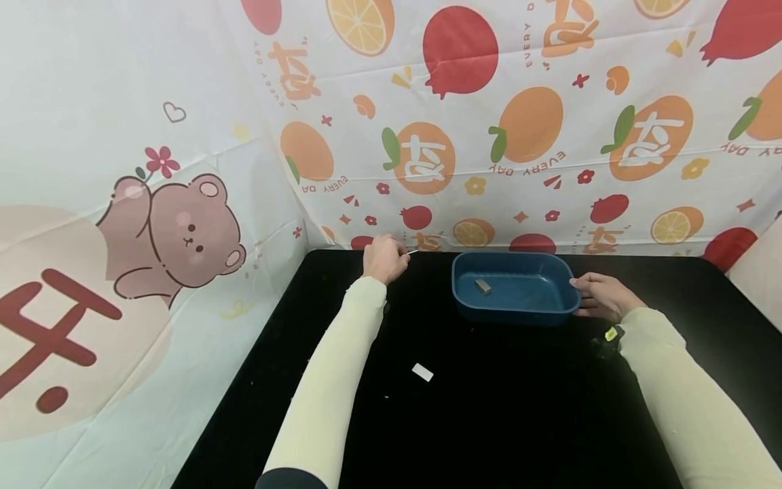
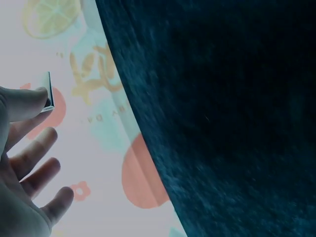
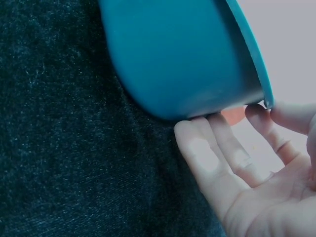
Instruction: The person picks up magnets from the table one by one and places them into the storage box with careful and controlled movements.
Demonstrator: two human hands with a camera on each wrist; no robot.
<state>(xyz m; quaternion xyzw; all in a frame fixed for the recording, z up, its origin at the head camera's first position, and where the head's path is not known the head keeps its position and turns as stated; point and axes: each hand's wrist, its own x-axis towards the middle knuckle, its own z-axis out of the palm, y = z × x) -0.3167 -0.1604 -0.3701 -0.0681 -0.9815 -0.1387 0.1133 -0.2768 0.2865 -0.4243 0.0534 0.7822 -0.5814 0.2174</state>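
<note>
My left hand (image 1: 385, 260) is at the far edge of the table, to the left of a blue plastic basin (image 1: 516, 316). Between thumb and index finger it pinches a small thin rectangular piece (image 2: 49, 94), its edge pale; the other fingers are spread loosely. My right hand (image 1: 605, 297) holds the basin at its right end. In the right wrist view, the thumb and a finger grip the rim (image 3: 261, 74), while other fingertips (image 3: 185, 129) touch the outer wall. Inside the basin, toward its left, lies a small grey block (image 1: 482, 286).
A small white rectangular piece (image 1: 422, 372) lies on the black cloth-covered table (image 1: 489, 421), nearer to me than the basin. A printed fruit curtain (image 1: 391, 183) hangs right behind the table's far edge, and a bear-print sheet (image 1: 189, 238) hangs at the left.
</note>
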